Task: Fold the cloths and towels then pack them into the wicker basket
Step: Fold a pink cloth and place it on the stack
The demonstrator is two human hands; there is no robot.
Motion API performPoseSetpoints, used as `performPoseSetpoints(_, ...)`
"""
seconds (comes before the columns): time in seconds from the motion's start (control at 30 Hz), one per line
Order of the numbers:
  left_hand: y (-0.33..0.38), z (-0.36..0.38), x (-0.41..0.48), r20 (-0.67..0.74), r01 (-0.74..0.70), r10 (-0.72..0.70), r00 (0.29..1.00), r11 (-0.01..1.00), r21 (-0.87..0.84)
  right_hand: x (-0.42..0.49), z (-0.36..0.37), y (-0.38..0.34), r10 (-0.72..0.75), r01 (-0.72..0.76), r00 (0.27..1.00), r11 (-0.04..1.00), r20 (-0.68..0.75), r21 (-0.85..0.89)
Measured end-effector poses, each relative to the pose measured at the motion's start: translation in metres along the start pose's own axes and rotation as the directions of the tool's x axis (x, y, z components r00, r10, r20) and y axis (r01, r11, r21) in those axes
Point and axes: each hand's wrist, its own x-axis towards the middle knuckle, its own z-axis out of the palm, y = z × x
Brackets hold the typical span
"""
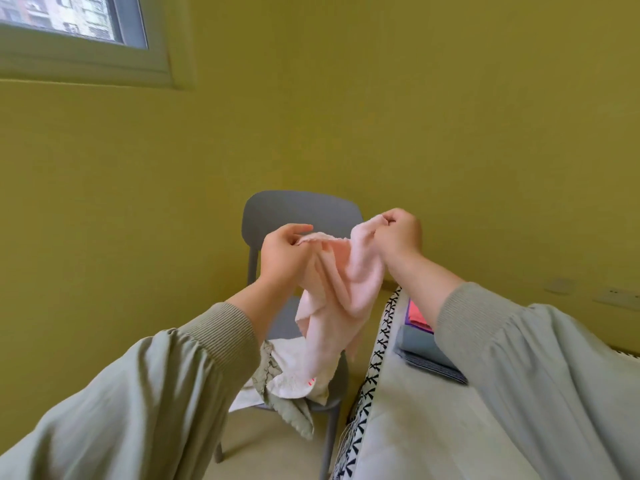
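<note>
Above the grey chair (pixel 301 216), whose seat is carrying a heap of white and green cloths (pixel 291 368), a pink towel (pixel 332 299) is hanging. The left hand (pixel 284 254) and right hand (pixel 398 237) are each pinching its top edge, grips tight on it. A red marking (pixel 310 382) on the heap is too small to read.

Open air above the left hand (pixel 281 258) and right hand (pixel 399 238) — chair back (pixel 301 207) just beyond, folded stack (pixel 420 346) below the right.

Place: we call it a room in a home.
Walls: olive-yellow wall (pixel 415 116), wall sockets (pixel 616 296) low on the right.
Outlook: window (pixel 69 19) facing apartment blocks.
Furniture: grey chair (pixel 298 213) carrying loose cloths (pixel 287 372); cloth-covered surface (pixel 398 410).
</note>
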Motion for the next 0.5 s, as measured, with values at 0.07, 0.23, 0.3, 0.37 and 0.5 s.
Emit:
performPoseSetpoints(0.07,0.017,0.003,-0.016,0.045,0.054,-0.051,0.998,0.996,-0.075,-0.006,-0.024,-0.005,0.076,-0.076,0.997,0.997,0.029,0.021)
performPoseSetpoints(0.23,0.039,0.006,-0.051,0.146,0.126,-0.102,0.984,0.979,-0.163,-0.034,-0.080,-0.004,0.260,-0.263,0.862,0.963,0.436,-0.056)
performPoseSetpoints(0.3,0.045,0.008,-0.066,0.189,0.131,-0.099,0.977,0.977,-0.167,-0.047,-0.098,-0.002,0.265,-0.269,0.736,0.959,0.623,-0.090)
performPoseSetpoints(0.37,0.049,0.008,-0.077,0.251,0.146,-0.100,0.963,0.974,-0.171,-0.055,-0.110,-0.001,0.212,-0.252,0.627,0.966,0.750,-0.063)
performPoseSetpoints(0.5,0.054,0.005,-0.093,0.334,0.189,-0.145,0.931,0.977,-0.102,-0.063,-0.119,-0.002,0.138,0.010,0.692,0.980,0.709,-0.201)
